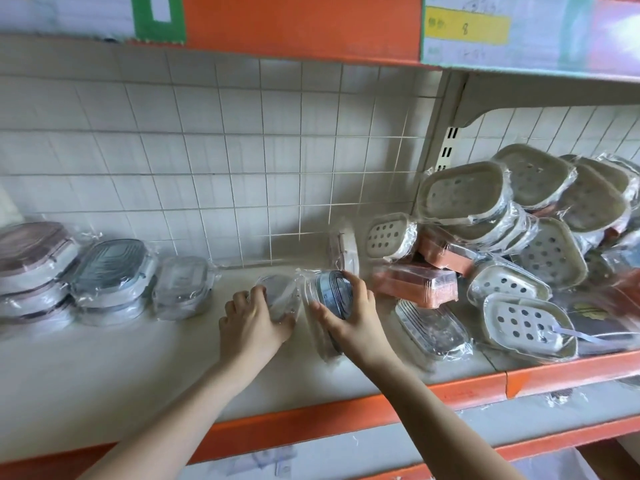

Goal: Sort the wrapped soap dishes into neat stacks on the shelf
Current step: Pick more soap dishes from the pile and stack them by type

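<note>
On the white shelf my left hand grips a clear wrapped soap dish tilted on its edge. Right beside it, my right hand holds a blue-grey wrapped soap dish, also tilted up. At the left stand three stacks: a brown-topped one, a blue-grey one and a clear one. A loose pile of wrapped dishes, beige, orange and clear, fills the right side.
A white tiled wall backs the shelf. An upper shelf with an orange box hangs overhead. The shelf has an orange front edge. One dish leans upright against the wall. A lower shelf shows below.
</note>
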